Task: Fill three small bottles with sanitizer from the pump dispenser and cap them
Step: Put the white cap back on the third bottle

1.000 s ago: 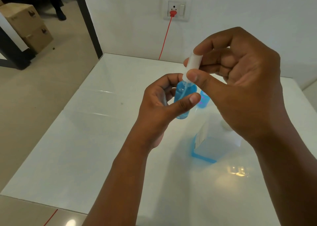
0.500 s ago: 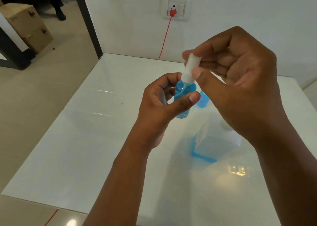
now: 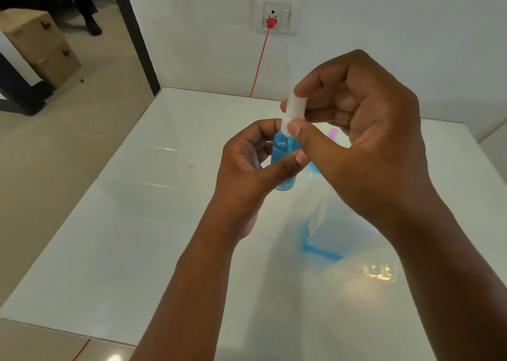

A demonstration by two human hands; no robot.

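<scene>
Above mid-worktop [image 3: 137,223], the blue-filled bottle [image 3: 284,166] stands near upright in the left hand [image 3: 247,174], closed round its body; the white cap [image 3: 295,111] sits on its neck along the same axis, pinched from above by the right hand [image 3: 365,141], the nearer one to it. Thread seating is hidden by fingers; the dispenser [image 3: 326,237] and a further bottle [image 3: 315,167] show only partly behind the right hand.

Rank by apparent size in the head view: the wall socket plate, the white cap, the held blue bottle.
1. wall socket plate
2. blue bottle, partly hidden by the left hand
3. white cap, pinched by the right hand

The socket is farther away, so its true rank is unsure.
</scene>
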